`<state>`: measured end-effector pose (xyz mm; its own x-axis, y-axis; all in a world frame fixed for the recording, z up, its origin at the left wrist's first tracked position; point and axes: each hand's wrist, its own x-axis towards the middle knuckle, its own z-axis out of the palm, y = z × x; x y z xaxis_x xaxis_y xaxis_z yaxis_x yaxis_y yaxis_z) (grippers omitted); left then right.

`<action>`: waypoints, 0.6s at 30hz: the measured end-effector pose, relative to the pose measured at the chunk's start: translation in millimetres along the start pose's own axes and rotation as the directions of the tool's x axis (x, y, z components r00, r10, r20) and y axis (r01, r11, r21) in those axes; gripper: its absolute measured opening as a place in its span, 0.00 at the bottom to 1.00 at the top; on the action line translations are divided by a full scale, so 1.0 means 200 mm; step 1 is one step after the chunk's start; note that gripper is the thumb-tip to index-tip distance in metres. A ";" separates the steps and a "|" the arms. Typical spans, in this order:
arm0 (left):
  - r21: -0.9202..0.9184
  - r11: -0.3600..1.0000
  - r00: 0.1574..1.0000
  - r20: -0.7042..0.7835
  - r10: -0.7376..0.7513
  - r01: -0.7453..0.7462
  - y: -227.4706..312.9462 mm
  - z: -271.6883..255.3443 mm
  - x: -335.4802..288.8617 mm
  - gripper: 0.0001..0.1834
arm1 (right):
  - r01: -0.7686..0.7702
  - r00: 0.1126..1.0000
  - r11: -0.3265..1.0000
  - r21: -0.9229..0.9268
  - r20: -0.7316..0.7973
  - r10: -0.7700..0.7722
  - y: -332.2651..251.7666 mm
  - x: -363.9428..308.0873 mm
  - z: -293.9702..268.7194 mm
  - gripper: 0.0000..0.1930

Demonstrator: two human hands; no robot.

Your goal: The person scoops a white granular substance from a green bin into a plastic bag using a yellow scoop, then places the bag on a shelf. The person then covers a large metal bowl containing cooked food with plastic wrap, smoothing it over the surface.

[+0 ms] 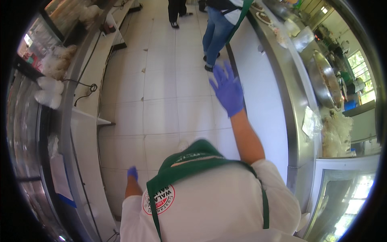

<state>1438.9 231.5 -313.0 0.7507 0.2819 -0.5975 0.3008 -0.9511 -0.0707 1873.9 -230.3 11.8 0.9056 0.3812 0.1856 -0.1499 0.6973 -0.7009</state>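
My right hand (229, 89), in a blue-purple glove, reaches forward over the tiled floor with its fingers spread and nothing in it. It is nearest to the white side of the right counter (264, 101), apart from it. Low at my left side hangs my left hand (132, 172), gloved the same way and partly in view; its fingers are too small and foreshortened to make out. A green apron (189, 159) over a white shirt covers my front.
Two people stand ahead, one in jeans (217, 34), one in dark trousers (175, 12). The steel-topped right counter bears a large metal bowl (322, 78) and plastic bags (336, 133). Along the left run a counter with a cable (85, 84) and white foam containers (49, 92).
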 end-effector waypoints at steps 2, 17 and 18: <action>-0.775 0.593 0.955 0.049 -0.292 0.221 0.04 -0.38 0.52 0.10 | 0.021 0.996 0.988 0.151 0.083 -0.034 -0.08 0.37 0.16 0.52; -0.388 0.898 0.957 -0.270 0.103 -0.206 0.30 -2.07 2.62 0.18 | -0.209 0.922 0.968 0.141 0.360 0.146 0.37 2.95 -0.43 0.26; -0.116 0.987 0.991 -0.081 0.103 -0.112 0.24 -2.00 2.67 0.15 | -0.224 0.933 0.971 0.087 0.306 0.188 0.39 3.11 -0.41 0.24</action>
<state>2090.0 388.1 -315.8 0.8231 0.1920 -0.5345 0.2813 -0.9554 0.0900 2458.0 11.7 16.4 0.6960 0.6723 0.2523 -0.3827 0.6446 -0.6619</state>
